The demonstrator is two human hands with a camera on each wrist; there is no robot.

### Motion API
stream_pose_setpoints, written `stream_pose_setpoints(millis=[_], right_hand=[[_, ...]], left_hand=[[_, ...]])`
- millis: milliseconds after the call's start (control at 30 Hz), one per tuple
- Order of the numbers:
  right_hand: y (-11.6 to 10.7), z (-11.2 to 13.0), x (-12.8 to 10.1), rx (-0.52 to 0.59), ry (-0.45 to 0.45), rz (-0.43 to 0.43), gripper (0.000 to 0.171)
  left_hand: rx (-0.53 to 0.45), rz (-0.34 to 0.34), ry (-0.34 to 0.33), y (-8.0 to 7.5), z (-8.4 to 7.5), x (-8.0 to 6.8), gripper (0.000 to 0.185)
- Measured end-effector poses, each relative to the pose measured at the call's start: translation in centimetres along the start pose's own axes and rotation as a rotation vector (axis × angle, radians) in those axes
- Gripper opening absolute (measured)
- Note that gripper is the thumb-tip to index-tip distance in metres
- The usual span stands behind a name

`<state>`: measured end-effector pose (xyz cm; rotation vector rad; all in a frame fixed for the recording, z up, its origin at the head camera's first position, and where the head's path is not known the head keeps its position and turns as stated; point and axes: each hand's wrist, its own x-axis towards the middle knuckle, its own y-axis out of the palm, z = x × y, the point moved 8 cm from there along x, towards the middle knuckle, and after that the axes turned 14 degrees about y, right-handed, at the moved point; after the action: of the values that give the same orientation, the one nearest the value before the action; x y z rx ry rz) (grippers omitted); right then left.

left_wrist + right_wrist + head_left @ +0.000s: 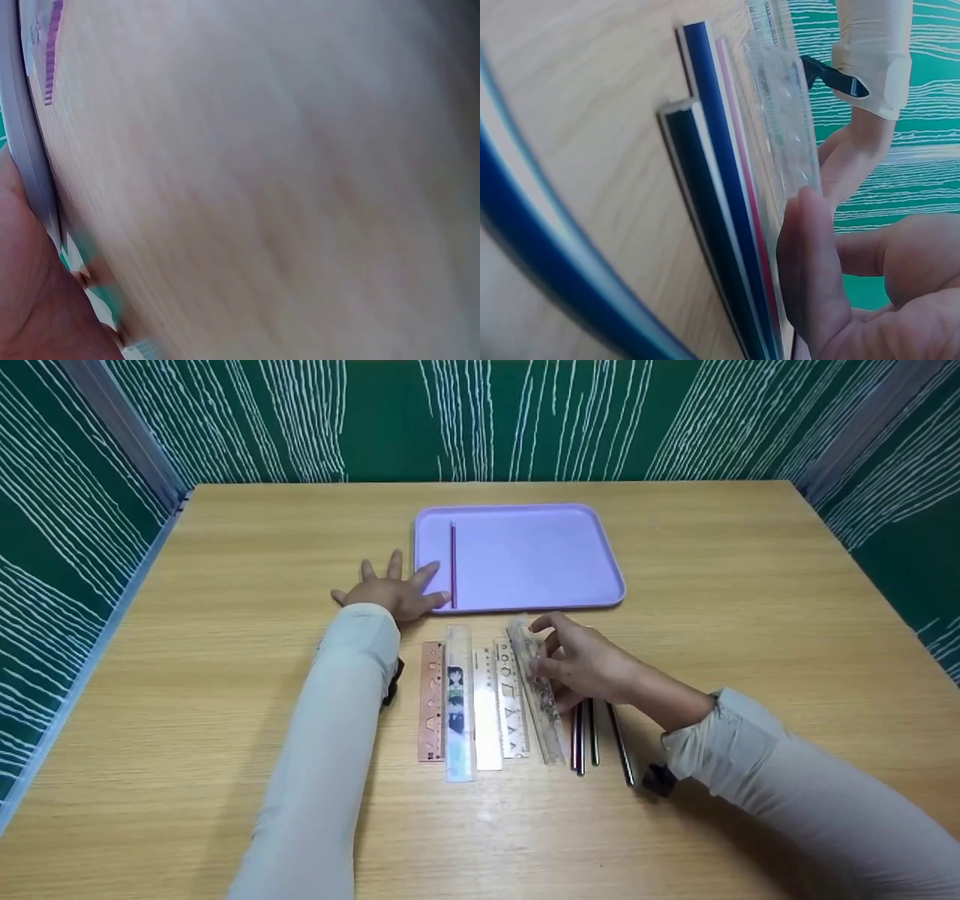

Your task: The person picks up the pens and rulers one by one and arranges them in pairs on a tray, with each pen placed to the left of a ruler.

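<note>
My left hand lies with its fingers spread at the left edge of a purple tray. Its thumb reaches over the rim to the lower end of a dark red pencil in the tray. In front of the tray my right hand pinches a clear patterned ruler, tilted beside the other rulers; the right wrist view shows this ruler near the fingertips. Left of it lie a clear stencil ruler, a whitish ruler, a ruler with a cartoon figure and a pink stencil ruler.
Several pencils lie partly under my right hand; in the right wrist view a dark green pencil and a blue pencil are close together. Green wall panels with white streaks stand round the wooden table.
</note>
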<state>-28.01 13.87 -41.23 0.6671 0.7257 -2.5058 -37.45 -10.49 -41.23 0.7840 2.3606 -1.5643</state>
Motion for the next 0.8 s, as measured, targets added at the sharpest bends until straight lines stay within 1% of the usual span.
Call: stream_pose_setpoints(millis=[233,467,633,800], right_hand=[[-0.3,0.2,0.2,0.027,0.001,-0.013,0.051],[-0.7,1.0,0.6,0.07,-0.013,-0.021,0.052],[-1.2,1.9,1.1,0.076,-0.019,-0.031,0.051],[-1.5,2.6,1.5,0.074,-0.001,-0.032,0.054]], left_hand=[[0.008,0.004,0.002,0.0,0.0,0.0,0.074],[0.016,0.004,0.005,-0.1,-0.1,-0.3,0.075],[0.021,0.003,0.012,-0.1,0.1,0.2,0.075],[0.032,0.0,0.004,0.0,0.4,0.5,0.078]])
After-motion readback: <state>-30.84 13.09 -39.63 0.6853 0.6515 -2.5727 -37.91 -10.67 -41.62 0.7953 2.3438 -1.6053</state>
